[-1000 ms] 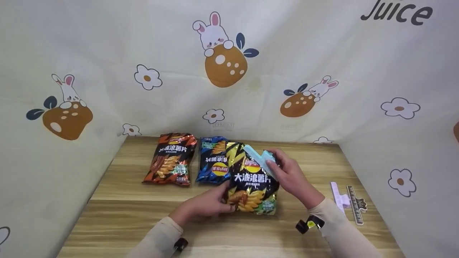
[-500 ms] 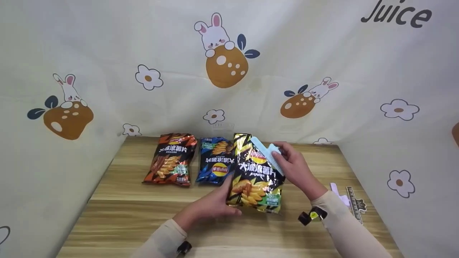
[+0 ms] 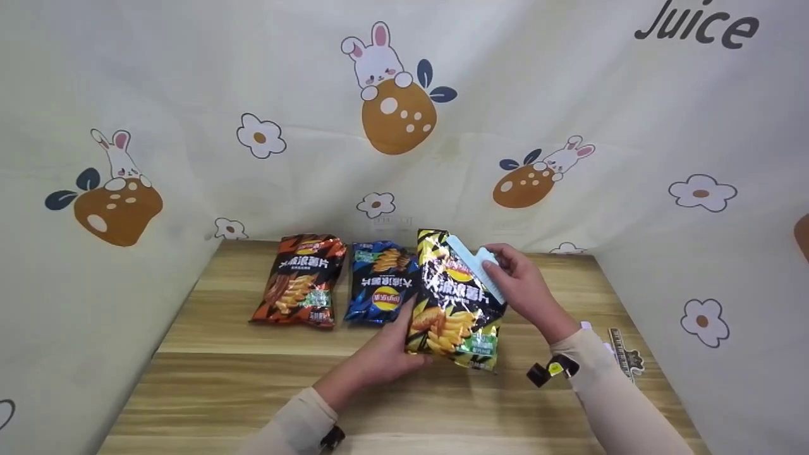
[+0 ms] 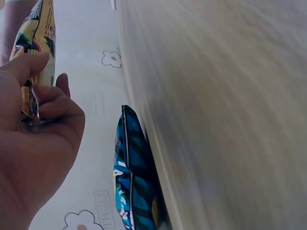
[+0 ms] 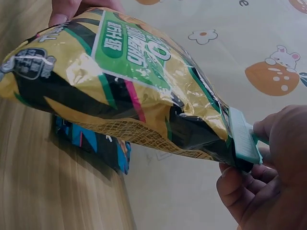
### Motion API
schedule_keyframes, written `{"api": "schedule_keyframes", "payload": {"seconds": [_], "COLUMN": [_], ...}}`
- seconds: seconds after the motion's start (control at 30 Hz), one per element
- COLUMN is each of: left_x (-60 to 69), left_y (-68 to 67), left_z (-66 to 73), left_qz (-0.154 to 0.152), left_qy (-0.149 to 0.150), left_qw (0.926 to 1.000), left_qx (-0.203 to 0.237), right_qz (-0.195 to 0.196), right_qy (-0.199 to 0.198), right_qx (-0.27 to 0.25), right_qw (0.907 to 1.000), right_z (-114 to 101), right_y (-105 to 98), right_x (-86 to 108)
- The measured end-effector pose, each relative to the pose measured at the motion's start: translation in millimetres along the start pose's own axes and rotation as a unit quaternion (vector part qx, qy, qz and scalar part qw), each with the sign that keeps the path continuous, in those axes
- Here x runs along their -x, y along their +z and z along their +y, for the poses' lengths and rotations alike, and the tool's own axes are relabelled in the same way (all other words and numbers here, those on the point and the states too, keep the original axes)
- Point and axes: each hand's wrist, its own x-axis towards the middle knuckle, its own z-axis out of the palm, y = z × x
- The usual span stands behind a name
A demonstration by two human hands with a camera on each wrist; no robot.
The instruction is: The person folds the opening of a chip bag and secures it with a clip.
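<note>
A yellow-and-black chip bag [image 3: 452, 319] is held up above the table, tilted, its printed front facing up. My left hand [image 3: 387, 361] grips its lower left edge; in the left wrist view the thumb and fingers pinch the bag's edge [image 4: 44, 43]. On the bag's upper right corner lies a light blue bag clip [image 3: 471, 265]. My right hand [image 3: 521, 287] pinches this clip by its handle. From the right wrist, the clip [image 5: 243, 138] sits across the bag's gathered end, with thumb above and fingers beneath. The clip's underside is hidden.
A blue chip bag [image 3: 379, 287] lies just left of the held bag, partly covered by it. Farther left is an orange-red chip bag [image 3: 302, 281]. Right of the right forearm lie a clear-and-black clip [image 3: 626, 355] and a mostly hidden purple clip [image 3: 586, 325]. Patterned cloth surrounds the wooden table [image 3: 221, 392].
Both hands have moved the yellow-and-black bag slightly up and to the right, tilting it. The right hand keeps its hold on the blue clip. The right sleeve now covers most of the purple clip.
</note>
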Motion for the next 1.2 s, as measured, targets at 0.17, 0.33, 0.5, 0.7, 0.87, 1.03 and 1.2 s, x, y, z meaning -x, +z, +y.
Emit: {"api": "schedule_keyframes", "payload": {"seconds": [0.17,0.33,0.5,0.7,0.87,1.03,1.2], "left_x": [-2.7,-4.6,-7.9,-16.6,-26.2,-36.8,-46.1], "left_y": [5.9,9.7,14.0,19.1,24.4,30.5,36.2], "left_z": [4.2,9.0,13.5,19.3,24.0,28.2,31.3], "left_qz": [0.006,0.011,0.016,0.027,0.037,0.051,0.055], "left_qy": [-0.008,-0.002,-0.003,0.001,0.000,-0.007,-0.011], "left_qw": [0.9997,0.9998,0.9999,0.9996,0.9990,0.9985,0.9984], "left_qx": [-0.021,-0.017,-0.004,0.013,0.024,0.016,-0.001], "right_qz": [-0.019,-0.025,-0.028,-0.039,-0.044,-0.055,-0.085], "right_qy": [0.003,-0.004,-0.010,-0.009,0.002,0.024,0.048], "right_qx": [-0.004,-0.006,0.006,0.034,0.053,0.058,0.072], "right_qw": [0.9998,0.9997,0.9995,0.9986,0.9976,0.9965,0.9927], "right_z": [1,1,-1,2,8,15,20], "right_y": [-6,-11,-17,-26,-35,-45,-56], "right_x": [-6.0,-9.8,-13.8,-24.0,-33.8,-43.3,-48.7]}}
